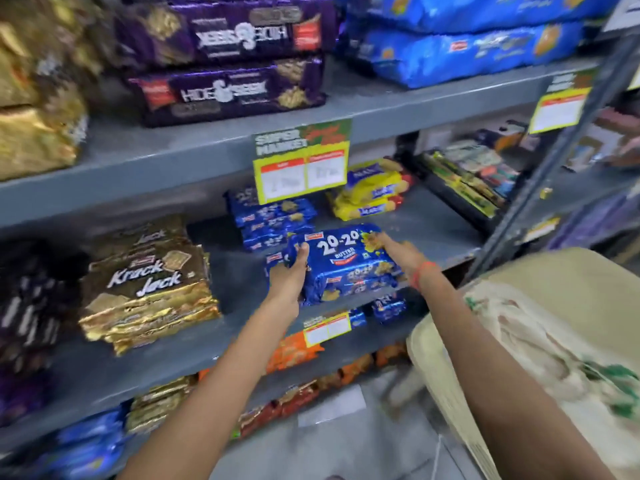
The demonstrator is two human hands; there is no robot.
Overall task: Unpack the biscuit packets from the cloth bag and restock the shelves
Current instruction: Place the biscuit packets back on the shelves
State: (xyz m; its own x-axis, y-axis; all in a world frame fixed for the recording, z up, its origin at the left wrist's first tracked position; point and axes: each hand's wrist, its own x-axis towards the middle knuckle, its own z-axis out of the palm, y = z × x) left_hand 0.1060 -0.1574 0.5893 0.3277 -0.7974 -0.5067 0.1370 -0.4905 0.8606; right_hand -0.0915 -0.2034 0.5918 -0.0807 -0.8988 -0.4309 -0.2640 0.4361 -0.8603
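Note:
A stack of blue 20-20 butter biscuit packets (pixel 341 263) is held just over the front of the middle grey shelf (pixel 239 271). My left hand (pixel 289 271) grips the stack's left end, thumb on top. My right hand (pixel 398 252) grips its right end. Behind the stack, more blue 20-20 packets (pixel 273 220) lie piled on the same shelf. The beige cloth bag (pixel 540 341) with green print hangs at the lower right, under my right forearm; its inside is hidden.
Gold Krack Jack packets (pixel 149 289) lie left on the middle shelf, yellow packets (pixel 370 192) at the back right. Purple Hide & Seek packs (pixel 228 88) and blue packs (pixel 460 53) fill the upper shelf. A price tag (pixel 301 161) hangs from its edge. Orange packets (pixel 298 351) sit below.

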